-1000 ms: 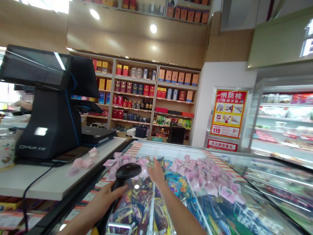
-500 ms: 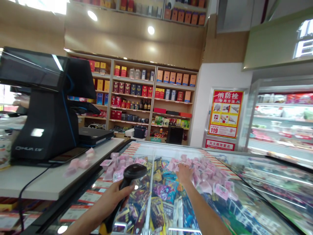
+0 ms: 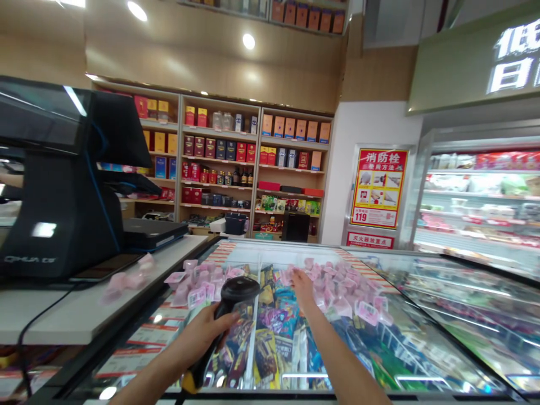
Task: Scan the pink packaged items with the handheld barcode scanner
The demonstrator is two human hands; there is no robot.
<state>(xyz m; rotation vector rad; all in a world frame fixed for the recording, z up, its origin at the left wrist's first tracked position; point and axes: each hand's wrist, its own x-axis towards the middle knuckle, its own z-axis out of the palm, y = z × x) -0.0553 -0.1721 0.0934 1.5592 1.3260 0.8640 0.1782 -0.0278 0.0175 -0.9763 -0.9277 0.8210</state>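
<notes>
My left hand (image 3: 205, 331) is closed around the grip of a black barcode scanner (image 3: 238, 289), whose head points up and to the right over the glass-topped freezer (image 3: 295, 247). My right hand (image 3: 302, 286) reaches forward to the left edge of a large pile of small pink plastic cups (image 3: 337, 287). Its fingers are bent together on a pink cup (image 3: 287, 275), partly hidden behind them. A smaller group of labelled pink cups (image 3: 200, 284) lies on the glass left of the scanner.
A checkout terminal (image 3: 59, 202) stands on the white counter (image 3: 88, 315) at left, with a few pink pieces (image 3: 129, 279) near the counter's edge. Colourful ice-cream packets (image 3: 274, 320) lie under the glass. Shelves of boxes (image 3: 219, 149) and a lit cooler (image 3: 485, 197) stand behind.
The whole view has shifted, so the surroundings appear farther left. My right hand has moved slightly left along the edge of the pink cups. The scanner stays in my left hand.
</notes>
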